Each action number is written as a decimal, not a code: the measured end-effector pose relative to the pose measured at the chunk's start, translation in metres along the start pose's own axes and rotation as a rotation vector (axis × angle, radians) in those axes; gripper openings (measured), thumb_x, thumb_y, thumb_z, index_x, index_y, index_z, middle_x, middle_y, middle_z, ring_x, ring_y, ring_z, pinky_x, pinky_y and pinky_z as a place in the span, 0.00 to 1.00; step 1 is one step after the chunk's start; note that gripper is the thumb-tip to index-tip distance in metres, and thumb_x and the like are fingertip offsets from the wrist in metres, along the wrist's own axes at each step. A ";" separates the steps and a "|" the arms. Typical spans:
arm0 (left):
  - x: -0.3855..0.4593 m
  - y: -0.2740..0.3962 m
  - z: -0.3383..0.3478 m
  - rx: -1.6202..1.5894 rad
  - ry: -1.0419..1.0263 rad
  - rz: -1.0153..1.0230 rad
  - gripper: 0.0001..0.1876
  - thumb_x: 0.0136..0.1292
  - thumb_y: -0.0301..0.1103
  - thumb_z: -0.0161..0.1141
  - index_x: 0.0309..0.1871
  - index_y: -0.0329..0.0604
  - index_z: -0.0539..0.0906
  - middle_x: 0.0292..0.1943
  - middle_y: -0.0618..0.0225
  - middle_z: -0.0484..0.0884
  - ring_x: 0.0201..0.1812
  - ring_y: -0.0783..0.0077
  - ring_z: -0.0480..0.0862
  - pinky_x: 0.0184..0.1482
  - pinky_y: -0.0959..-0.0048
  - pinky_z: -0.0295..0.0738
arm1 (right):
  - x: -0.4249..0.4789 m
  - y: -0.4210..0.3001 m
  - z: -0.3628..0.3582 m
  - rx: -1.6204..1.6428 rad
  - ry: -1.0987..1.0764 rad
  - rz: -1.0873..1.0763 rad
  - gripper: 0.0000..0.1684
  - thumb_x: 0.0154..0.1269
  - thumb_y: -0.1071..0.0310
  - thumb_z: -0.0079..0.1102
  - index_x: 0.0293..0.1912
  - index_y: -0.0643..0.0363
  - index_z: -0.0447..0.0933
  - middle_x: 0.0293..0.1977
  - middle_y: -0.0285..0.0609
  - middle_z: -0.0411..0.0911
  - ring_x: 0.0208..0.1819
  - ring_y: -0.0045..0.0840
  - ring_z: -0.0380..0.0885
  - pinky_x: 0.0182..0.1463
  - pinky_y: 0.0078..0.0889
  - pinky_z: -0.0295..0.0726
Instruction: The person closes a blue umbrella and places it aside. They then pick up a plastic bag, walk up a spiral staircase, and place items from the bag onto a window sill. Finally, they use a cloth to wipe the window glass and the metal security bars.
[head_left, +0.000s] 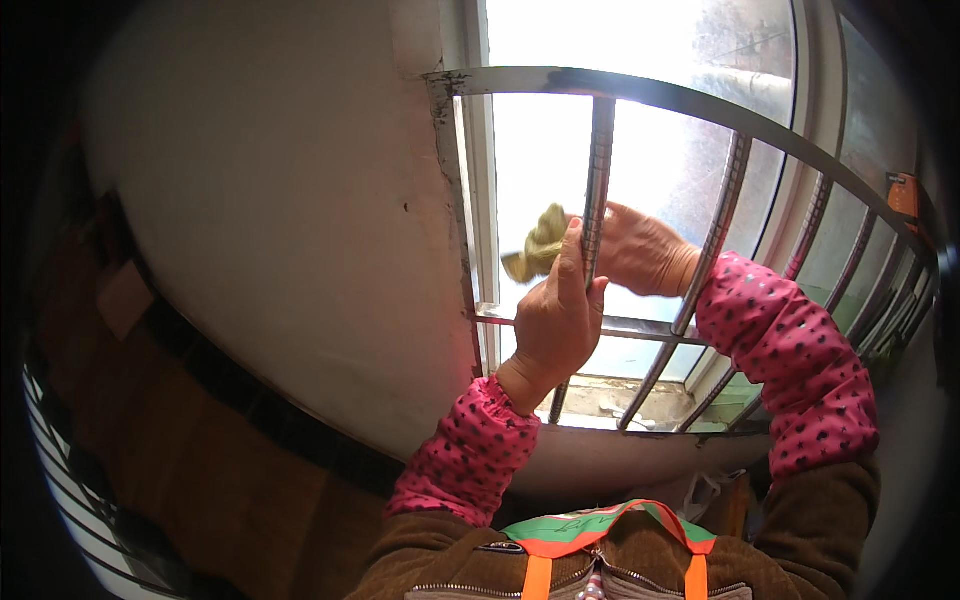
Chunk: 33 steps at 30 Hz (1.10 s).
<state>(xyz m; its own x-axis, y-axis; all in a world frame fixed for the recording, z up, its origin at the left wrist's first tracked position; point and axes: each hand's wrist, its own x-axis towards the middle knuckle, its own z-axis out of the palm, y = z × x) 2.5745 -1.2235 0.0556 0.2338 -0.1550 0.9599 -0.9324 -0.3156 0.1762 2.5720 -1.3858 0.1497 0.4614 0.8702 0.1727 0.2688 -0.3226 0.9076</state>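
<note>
A metal window grille of upright tubes stands in front of me, each tube with a ringed or spiral pattern. My left hand (559, 315) is on the room side, closed about the lower part of an upright tube (600, 157), with the index finger along its left and the thumb on its right. My right hand (645, 247) reaches between this tube and the one beside it, behind the grille. A crumpled yellow-green cloth (546, 244) sticks out to the left from its fingers, slightly blurred. The tube and my left hand hide the right fingertips.
Behind the grille is a bright glass window (540, 150) with a white frame. A flat top rail (660, 90) and a lower crossbar (637, 328) join the tubes. An orange object (904, 199) is at the far right. A white wall (300, 187) rises left, above a brown floor (225, 480).
</note>
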 end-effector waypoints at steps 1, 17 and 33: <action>0.002 0.000 0.002 -0.001 0.025 0.020 0.34 0.68 0.30 0.59 0.72 0.26 0.57 0.61 0.38 0.76 0.42 0.48 0.88 0.41 0.60 0.84 | -0.005 -0.008 0.002 0.037 -0.062 -0.054 0.23 0.57 0.63 0.62 0.54 0.37 0.79 0.62 0.22 0.71 0.74 0.23 0.59 0.83 0.45 0.44; 0.001 0.004 -0.002 -0.008 0.071 0.030 0.36 0.64 0.27 0.62 0.73 0.26 0.58 0.50 0.41 0.82 0.34 0.52 0.88 0.34 0.62 0.82 | 0.017 0.102 -0.003 -0.213 0.642 0.615 0.19 0.62 0.72 0.60 0.54 0.57 0.77 0.49 0.43 0.80 0.53 0.37 0.77 0.62 0.48 0.67; 0.003 -0.003 0.002 0.102 0.032 0.058 0.35 0.65 0.27 0.60 0.71 0.25 0.58 0.60 0.38 0.77 0.42 0.47 0.88 0.40 0.61 0.84 | -0.022 0.033 -0.020 -0.139 0.262 0.466 0.18 0.58 0.64 0.62 0.51 0.45 0.78 0.56 0.34 0.75 0.59 0.24 0.73 0.58 0.37 0.70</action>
<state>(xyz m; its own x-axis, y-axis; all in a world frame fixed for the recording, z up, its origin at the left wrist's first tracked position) 2.5781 -1.2247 0.0573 0.1702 -0.1464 0.9745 -0.9107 -0.4011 0.0988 2.5532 -1.4082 0.1835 0.2737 0.7162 0.6420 -0.0362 -0.6593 0.7510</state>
